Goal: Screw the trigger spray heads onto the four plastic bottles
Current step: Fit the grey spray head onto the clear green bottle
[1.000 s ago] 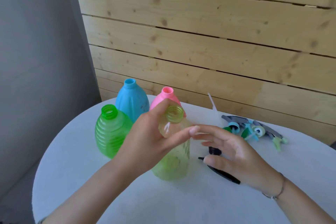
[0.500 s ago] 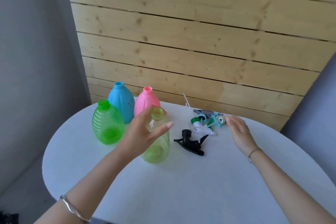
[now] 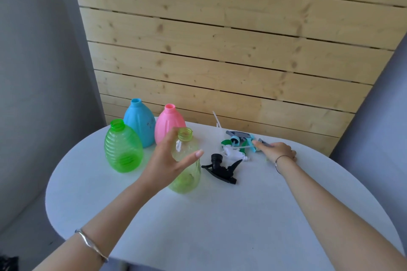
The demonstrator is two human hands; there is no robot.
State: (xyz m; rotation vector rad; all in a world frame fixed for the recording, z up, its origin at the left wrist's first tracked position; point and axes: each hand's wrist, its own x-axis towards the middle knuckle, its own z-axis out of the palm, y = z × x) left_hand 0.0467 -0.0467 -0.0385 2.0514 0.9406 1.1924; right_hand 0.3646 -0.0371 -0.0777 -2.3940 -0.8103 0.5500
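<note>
Four open-necked bottles stand on the white round table (image 3: 220, 215). My left hand (image 3: 169, 161) is shut around the neck of the yellow-green bottle (image 3: 187, 174), which stands upright. Behind it are a ribbed green bottle (image 3: 123, 147), a blue bottle (image 3: 138, 121) and a pink bottle (image 3: 168, 122). A black trigger spray head (image 3: 221, 168) lies on its side right of the held bottle. Further back lies a pile of spray heads (image 3: 239, 144) in white, teal, green and grey. My right hand (image 3: 276, 149) rests on the right end of that pile, fingers curled on a grey piece; whether it grips is unclear.
A wooden plank wall (image 3: 220, 50) rises just behind the table. Grey walls flank it left and right. A thin white dip tube (image 3: 217, 119) sticks up from the pile toward the wall. The near half of the table holds only my forearms.
My right hand moved away from the yellow-green bottle, rightward and back to the pile of spray heads. The left hand stayed on the bottle. The camera pulled back and up.
</note>
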